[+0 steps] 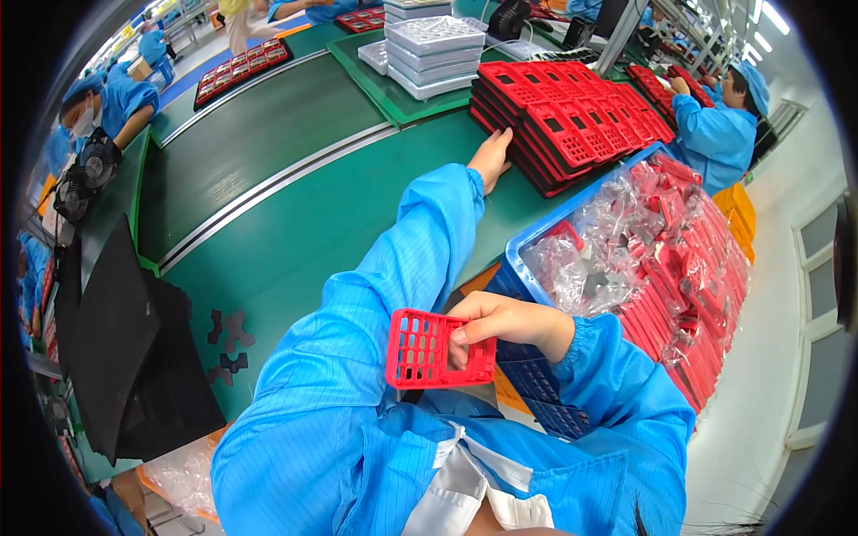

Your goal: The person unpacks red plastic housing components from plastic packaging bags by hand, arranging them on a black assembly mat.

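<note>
My right hand [514, 323] is closed on a red plastic calculator-like housing [420, 350], a frame with rows of keypad holes and one larger window. The thumb lies over the front near the window, with a finger showing through the opening. The housing is close to my body, its keypad part toward the left. My left arm stretches far forward across the table, and my left hand [491, 161] rests at the left edge of a stack of red trays [572, 116]. Its fingers are apart against that edge. The trays hold rows of similar red housings with black beneath.
A blue crate [516, 250] at my right holds red parts in clear bags. White trays [433, 49] are stacked at the back. A conveyor belt [268, 152] runs along the far side. Black sheets [134, 357] and dark cut pieces [234, 332] lie left. Co-workers [715, 125] sit nearby.
</note>
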A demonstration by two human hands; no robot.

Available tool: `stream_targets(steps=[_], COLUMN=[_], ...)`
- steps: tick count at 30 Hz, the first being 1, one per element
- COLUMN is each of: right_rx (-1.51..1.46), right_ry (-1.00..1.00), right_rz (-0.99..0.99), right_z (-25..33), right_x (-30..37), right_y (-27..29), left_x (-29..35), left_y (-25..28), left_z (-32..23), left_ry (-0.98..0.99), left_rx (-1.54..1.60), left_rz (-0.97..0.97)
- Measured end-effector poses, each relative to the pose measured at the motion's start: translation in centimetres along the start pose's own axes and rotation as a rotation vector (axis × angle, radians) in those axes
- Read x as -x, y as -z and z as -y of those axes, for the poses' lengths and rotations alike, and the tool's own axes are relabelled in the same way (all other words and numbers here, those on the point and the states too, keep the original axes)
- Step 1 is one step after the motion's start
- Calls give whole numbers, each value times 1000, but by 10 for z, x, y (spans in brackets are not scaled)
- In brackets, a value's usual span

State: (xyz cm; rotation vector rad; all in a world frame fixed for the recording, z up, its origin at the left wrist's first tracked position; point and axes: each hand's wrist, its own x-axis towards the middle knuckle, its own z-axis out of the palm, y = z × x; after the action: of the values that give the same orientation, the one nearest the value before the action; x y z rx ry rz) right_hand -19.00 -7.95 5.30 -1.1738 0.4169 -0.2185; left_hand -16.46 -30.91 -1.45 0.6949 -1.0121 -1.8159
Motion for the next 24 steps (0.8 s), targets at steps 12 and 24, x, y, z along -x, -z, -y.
stream_targets(steps=[12, 24], right_rx=[26, 50], right_ry=[16, 71], right_rz=[-160, -290], right_z=[-1, -6], right_x=[18, 5], right_y=[4, 5], left_x=[299, 517], left_y=[42, 136], left_z=[-119, -226], left_ry=[-429, -336], left_rx=[-1096, -2196], left_rz=[-167, -1098])
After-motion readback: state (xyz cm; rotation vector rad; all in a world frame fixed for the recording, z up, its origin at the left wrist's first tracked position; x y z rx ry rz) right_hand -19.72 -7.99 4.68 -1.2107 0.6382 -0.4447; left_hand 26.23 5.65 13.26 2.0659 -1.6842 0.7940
